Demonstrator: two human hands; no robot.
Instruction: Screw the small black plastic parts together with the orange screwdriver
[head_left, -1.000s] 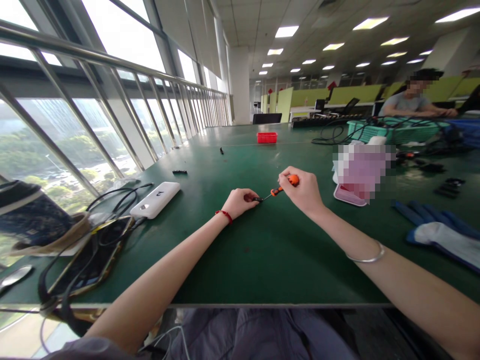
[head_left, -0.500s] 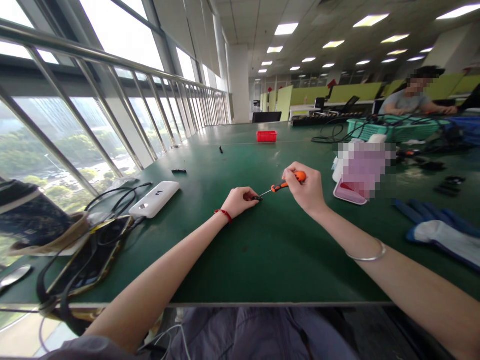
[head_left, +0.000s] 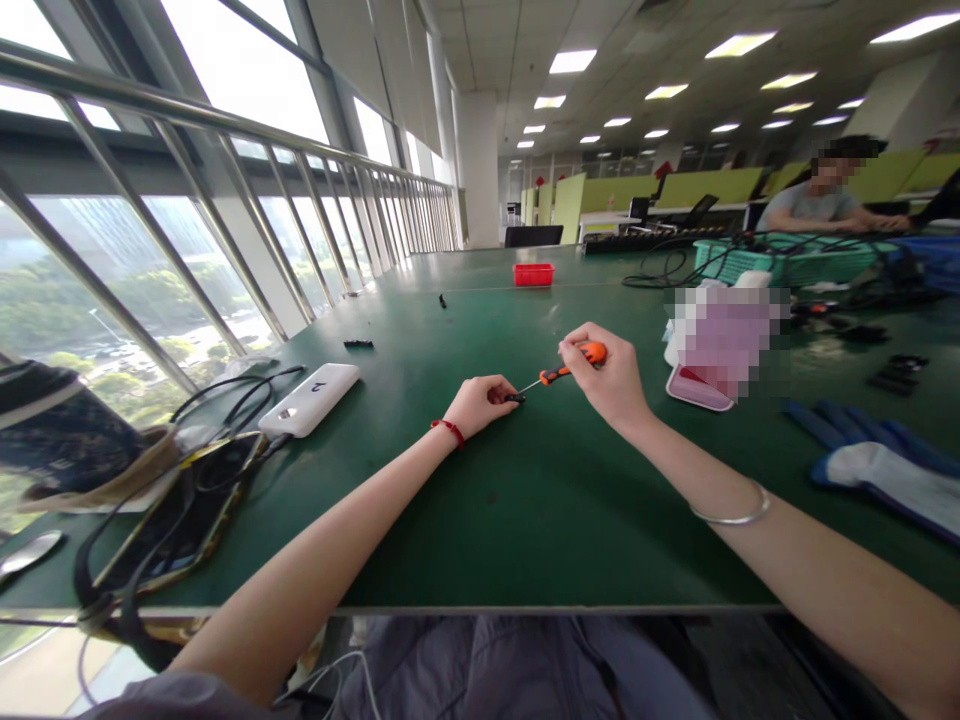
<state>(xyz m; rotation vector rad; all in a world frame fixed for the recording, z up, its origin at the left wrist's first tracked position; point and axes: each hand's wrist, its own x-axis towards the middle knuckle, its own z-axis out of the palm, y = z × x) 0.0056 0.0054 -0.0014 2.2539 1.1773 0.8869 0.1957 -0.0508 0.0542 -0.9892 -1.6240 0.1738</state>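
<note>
Near the middle of the green table (head_left: 480, 520), my left hand (head_left: 484, 402) pinches a small black part (head_left: 515, 397) against the surface; most of the part is hidden by the fingers, so its kind does not show. My right hand (head_left: 606, 375) is closed round the orange and black handle of a screwdriver (head_left: 556, 374). The screwdriver slants down to the left, and its metal tip meets the black part or sits right beside it. Farther off lie a short black strip (head_left: 358, 344) and a tiny black piece (head_left: 442, 300).
Left are a white power bank (head_left: 310, 400), a phone (head_left: 184, 515) with cables and a dark cup (head_left: 67, 430). A red bin (head_left: 533, 274) stands ahead. To the right are a pink case (head_left: 701, 388), blue-white gloves (head_left: 885, 470) and a green basket (head_left: 795, 262); a person (head_left: 814, 205) sits beyond.
My right hand and the screwdriver have shifted slightly to the left, with the handle turned a little. My left hand and the black part stay almost where they were.
</note>
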